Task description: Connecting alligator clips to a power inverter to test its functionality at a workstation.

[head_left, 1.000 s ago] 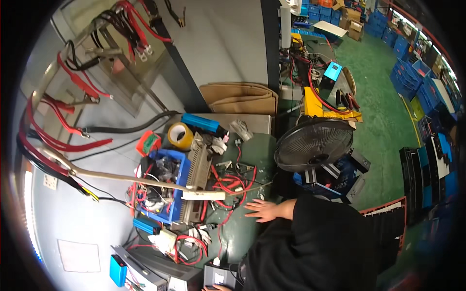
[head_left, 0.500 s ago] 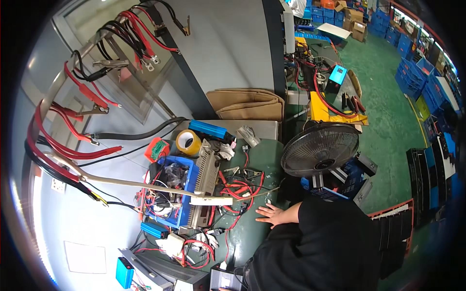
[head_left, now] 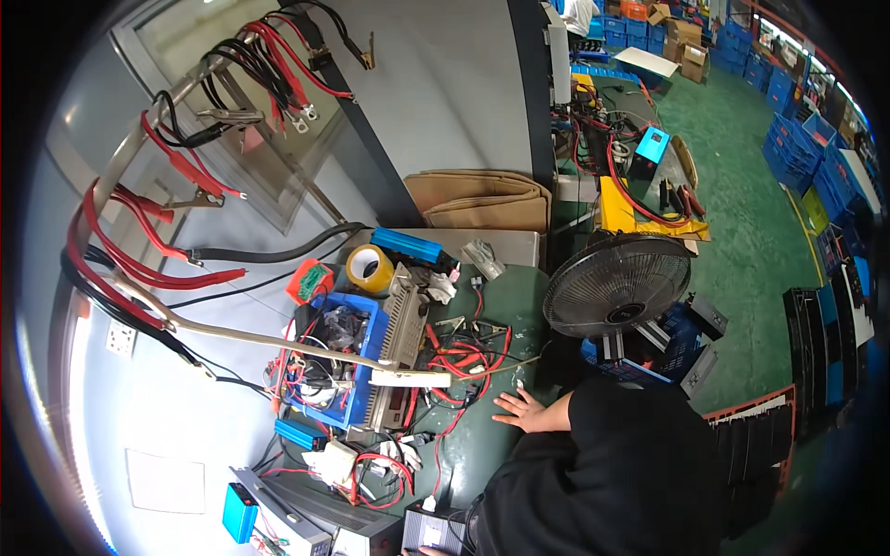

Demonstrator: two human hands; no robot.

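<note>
My right hand (head_left: 527, 413) lies flat on the dark green tabletop (head_left: 491, 440), its fingers spread and pointing left, with nothing in it. A small white bit (head_left: 521, 385) lies just beyond its fingers. To the left are tangled red and black clip leads (head_left: 464, 361). At the lower edge, a sliver of my left hand (head_left: 432, 551) shows beside a black, finned metal box (head_left: 436, 530); most of that hand is cut off. A white plug (head_left: 429, 503) stands at the box's far end.
A black fan (head_left: 619, 285) stands right of the table. A blue bin (head_left: 357, 389) of cables sits beside a beige bench instrument (head_left: 400, 324). Yellow tape (head_left: 369, 269) and a blue box (head_left: 406, 246) are farther back. Leads hang from a curved rail (head_left: 120, 153) at left.
The whole view has shifted slightly, so the bench things sit a little farther right. My right hand stays flat on the tabletop.
</note>
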